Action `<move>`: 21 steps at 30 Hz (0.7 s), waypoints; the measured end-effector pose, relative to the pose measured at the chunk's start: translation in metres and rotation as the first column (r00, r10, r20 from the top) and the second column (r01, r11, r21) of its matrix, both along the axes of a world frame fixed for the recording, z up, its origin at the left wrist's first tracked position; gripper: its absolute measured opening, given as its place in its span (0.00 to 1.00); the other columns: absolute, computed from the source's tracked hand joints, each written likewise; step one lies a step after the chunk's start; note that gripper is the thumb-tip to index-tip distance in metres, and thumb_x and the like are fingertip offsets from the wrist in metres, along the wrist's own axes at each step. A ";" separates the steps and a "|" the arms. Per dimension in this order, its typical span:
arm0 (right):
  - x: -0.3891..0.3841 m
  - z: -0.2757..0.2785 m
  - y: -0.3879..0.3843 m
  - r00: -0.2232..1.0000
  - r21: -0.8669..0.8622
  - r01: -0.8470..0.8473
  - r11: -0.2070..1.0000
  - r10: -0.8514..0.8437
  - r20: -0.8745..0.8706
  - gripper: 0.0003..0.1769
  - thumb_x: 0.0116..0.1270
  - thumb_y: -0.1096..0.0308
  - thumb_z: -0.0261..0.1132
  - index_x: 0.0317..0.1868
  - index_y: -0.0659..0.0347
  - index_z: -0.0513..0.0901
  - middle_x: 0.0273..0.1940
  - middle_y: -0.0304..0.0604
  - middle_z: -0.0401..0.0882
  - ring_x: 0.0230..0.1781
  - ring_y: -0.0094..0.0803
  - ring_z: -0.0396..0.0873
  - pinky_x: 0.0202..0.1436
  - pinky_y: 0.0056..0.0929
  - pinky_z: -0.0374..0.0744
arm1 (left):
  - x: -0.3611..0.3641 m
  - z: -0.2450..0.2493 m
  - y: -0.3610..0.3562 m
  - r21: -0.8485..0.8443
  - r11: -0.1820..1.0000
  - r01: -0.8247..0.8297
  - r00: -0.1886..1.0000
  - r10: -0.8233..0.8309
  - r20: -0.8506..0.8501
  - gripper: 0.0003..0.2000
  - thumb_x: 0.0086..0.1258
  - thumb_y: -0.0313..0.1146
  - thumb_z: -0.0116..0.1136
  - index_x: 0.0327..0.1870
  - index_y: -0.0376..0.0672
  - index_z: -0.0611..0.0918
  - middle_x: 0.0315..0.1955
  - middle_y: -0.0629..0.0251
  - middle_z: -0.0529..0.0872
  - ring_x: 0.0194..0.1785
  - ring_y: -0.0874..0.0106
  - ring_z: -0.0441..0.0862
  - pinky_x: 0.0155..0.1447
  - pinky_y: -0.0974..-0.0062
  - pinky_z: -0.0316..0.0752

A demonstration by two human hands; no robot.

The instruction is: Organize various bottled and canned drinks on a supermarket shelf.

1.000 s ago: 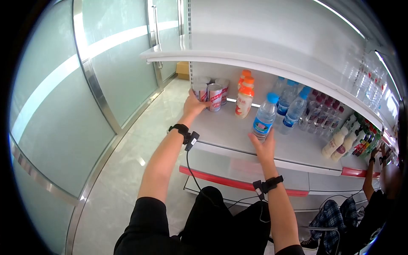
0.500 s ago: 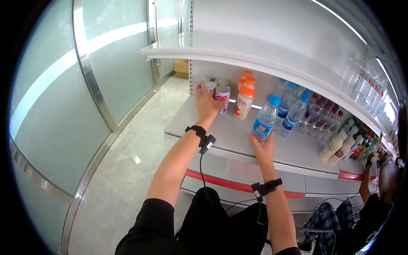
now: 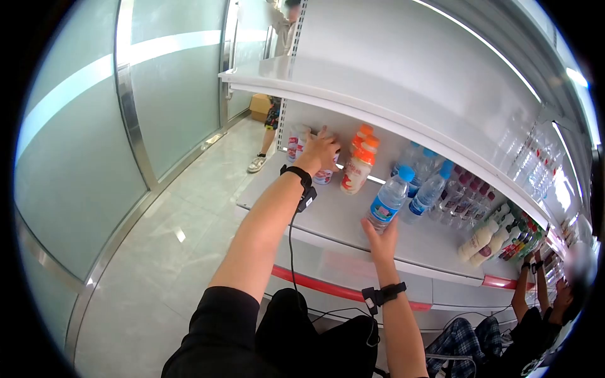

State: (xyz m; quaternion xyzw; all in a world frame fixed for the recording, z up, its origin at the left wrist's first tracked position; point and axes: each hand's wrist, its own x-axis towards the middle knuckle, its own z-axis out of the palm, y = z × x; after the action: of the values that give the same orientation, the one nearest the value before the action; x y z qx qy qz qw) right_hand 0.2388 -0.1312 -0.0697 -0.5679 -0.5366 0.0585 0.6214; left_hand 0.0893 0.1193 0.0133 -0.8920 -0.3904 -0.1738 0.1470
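Observation:
My left hand (image 3: 320, 153) reaches over a white and red can (image 3: 324, 177) at the left end of the shelf, its fingers curled around the can's upper part. Beside it are more cans (image 3: 293, 143), partly hidden by the hand. My right hand (image 3: 382, 241) grips the lower part of a blue-capped water bottle (image 3: 389, 200), which stands slightly tilted in view near the shelf's front. Between the hands stands an orange-capped drink bottle (image 3: 356, 171), with another orange-capped bottle behind it. More blue-capped water bottles (image 3: 431, 193) are just right of the held one.
A white upper shelf (image 3: 328, 88) overhangs the bottles. Farther right are dark-capped clear bottles (image 3: 469, 205) and cream-coloured bottles (image 3: 479, 240). A co-worker (image 3: 542, 315) works at the far right; another person's leg (image 3: 269, 132) shows behind the shelf end. Cables hang from my wrist straps.
My left hand has moved from the left-hand cans onto the right front can, its fingers now curled over it. My right hand stays on the water bottle. A person has appeared behind the shelf.

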 end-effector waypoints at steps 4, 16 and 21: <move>0.004 -0.004 0.002 0.998 0.009 -0.042 0.999 0.042 -0.045 0.37 0.59 0.59 0.77 0.62 0.67 0.69 0.51 0.51 0.82 0.51 0.38 0.82 0.56 0.33 0.77 | 0.004 -0.010 -0.003 -0.008 0.999 -0.043 0.996 0.043 0.077 0.35 0.52 0.54 0.72 0.63 0.55 0.78 0.72 0.70 0.69 0.77 0.47 0.58 0.67 0.17 0.46; 0.004 -0.006 0.002 0.997 0.006 -0.044 0.999 0.044 -0.060 0.39 0.59 0.58 0.78 0.63 0.68 0.69 0.48 0.51 0.84 0.49 0.38 0.84 0.54 0.34 0.79 | 0.013 -0.013 -0.017 0.016 0.979 -0.204 0.974 0.201 0.108 0.33 0.59 0.49 0.69 0.67 0.56 0.75 0.72 0.68 0.68 0.75 0.47 0.61 0.65 0.17 0.50; 0.005 -0.004 0.001 0.997 0.008 -0.037 0.999 0.037 -0.063 0.37 0.59 0.57 0.78 0.60 0.68 0.70 0.48 0.53 0.84 0.49 0.40 0.85 0.53 0.35 0.79 | 0.006 -0.012 -0.007 -0.059 0.991 -0.124 0.985 0.130 0.116 0.38 0.56 0.61 0.68 0.68 0.60 0.74 0.73 0.65 0.67 0.77 0.46 0.56 0.67 0.19 0.50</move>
State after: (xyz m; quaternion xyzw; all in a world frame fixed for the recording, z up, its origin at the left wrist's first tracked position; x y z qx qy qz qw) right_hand 0.2436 -0.1301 -0.0736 -0.5536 -0.5273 0.0861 0.6388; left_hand 0.0955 0.1125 0.0012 -0.8568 -0.4590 -0.2070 0.1110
